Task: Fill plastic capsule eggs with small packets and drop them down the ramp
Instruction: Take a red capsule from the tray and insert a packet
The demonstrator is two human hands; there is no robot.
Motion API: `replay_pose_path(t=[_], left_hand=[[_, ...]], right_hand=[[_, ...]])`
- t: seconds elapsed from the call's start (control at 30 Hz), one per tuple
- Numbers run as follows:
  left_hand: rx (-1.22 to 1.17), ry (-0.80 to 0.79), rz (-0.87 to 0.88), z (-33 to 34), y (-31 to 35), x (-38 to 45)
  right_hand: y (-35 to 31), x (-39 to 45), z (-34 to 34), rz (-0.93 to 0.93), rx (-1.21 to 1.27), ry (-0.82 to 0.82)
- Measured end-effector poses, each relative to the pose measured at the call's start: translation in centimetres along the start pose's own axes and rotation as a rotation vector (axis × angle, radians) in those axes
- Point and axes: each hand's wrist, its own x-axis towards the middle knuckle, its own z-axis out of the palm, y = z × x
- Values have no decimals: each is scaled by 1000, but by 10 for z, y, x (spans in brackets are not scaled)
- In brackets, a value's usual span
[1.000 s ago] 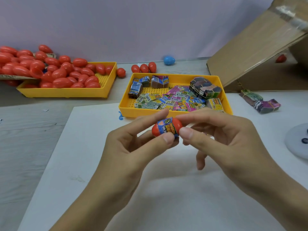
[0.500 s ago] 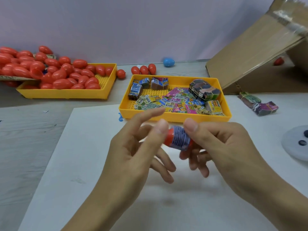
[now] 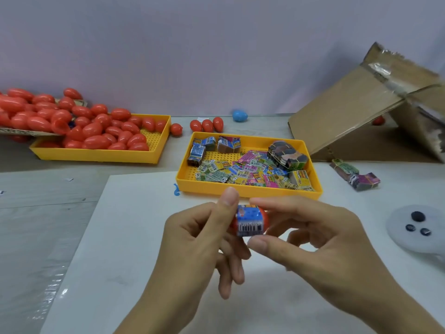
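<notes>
- Since half a second ago we have turned the red capsule egg so its wrapped packet shows a barcode, and our left thumb has risen beside it.
- Our right hand pinches the egg between thumb and forefinger; our left hand touches its left side, thumb upright, lower fingers loosely curled.
- The egg sits above the white sheet, just near of the yellow packet tray.
- The cardboard ramp stands far right.
</notes>
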Motion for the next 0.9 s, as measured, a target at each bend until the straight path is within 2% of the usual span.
replay_pose_path(t=[0.1, 0.2, 0.23, 0.37, 0.47, 0.57, 0.63, 0.7, 0.73, 0.83, 0.9], left_hand=[[-66, 26, -101, -4, 1, 4], [-143, 177, -64, -9, 1, 10], [-167, 230, -40, -10, 0, 11], [-196, 338, -11, -15, -3, 20], [-219, 334, -23, -13, -5, 23], [-229, 324, 3, -9, -7, 21], [-233, 334, 15, -5, -7, 19], [-234, 347, 30, -1, -7, 17], [-235, 352, 37, -1, -7, 17], [-219, 354, 69, -3, -7, 18], [-203, 351, 92, -4, -9, 19]], right_hand=[[-1, 1, 3, 57, 61, 52], [-5, 5, -3, 56, 95, 127], [-6, 8, -9, 27, 31, 164], [-17, 31, -56, -272, -494, 297], [-30, 59, -109, -342, -631, 489], [-42, 95, -170, -212, -615, 689], [-47, 121, -206, 24, -557, 742], [-49, 128, -229, 284, -362, 763], [-51, 127, -237, 326, -266, 802], [-54, 127, -235, 286, -144, 975], [-53, 117, -210, 256, -72, 947]])
